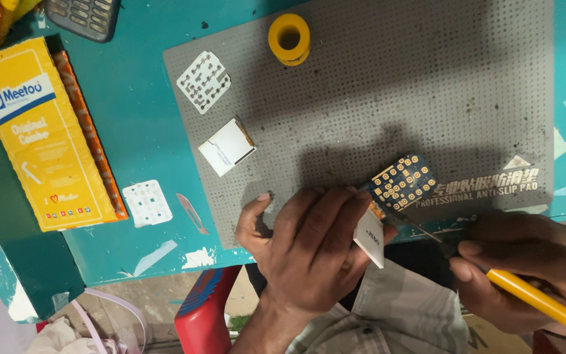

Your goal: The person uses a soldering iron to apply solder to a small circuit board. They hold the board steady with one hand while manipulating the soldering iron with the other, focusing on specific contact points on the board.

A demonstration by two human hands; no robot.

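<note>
Blue circuit board [402, 182]: thin, light, stiff, probably fragile; best held by edges. Left hand [309, 246] pinches its near-left edge; right hand [525, 265] clasps yellow-handled tool [538, 301], tip at board.

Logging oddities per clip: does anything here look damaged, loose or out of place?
A bare scalpel blade lies loose on the teal table beside the grey perforated mat. The table's paint is chipped white along its front edge.

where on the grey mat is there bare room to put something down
The right half of the grey mat is bare, bordered by the yellow tape roll on its left and the blue circuit board below. A smaller bare strip lies between the white square part and the board. The near edge is crowded by the left hand and right hand.
</note>
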